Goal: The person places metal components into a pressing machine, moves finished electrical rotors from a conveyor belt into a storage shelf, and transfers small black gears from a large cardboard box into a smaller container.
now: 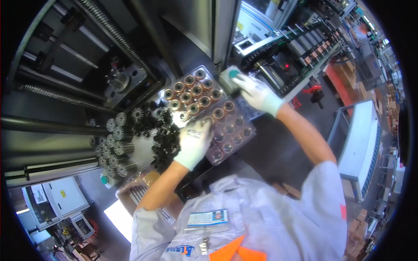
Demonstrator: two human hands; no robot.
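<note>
A clear plastic tray (pixel 241 140) lies in front of me, its far rows filled with copper-coloured commutators (pixel 197 90). Several of its near pockets hold nothing. My left hand (pixel 194 141), in a white glove, rests over the middle of the tray, with curled fingertips closed around a commutator (pixel 209 120) that they partly cover. On the far right, my gloved right hand (pixel 257 92) stretches its fingers to a round green button (pixel 234 74) on a pale control box (pixel 227 81). It holds nothing.
Stacks of black slotted rotor cores (pixel 163 139) and silvery slotted cores (pixel 116 150) stand left of the tray. Beyond them is a machine fixture (pixel 119 81) between metal rods. A conveyor (pixel 278 71) with cylinders runs at the upper right, and a white-topped table (pixel 358 143) stands right.
</note>
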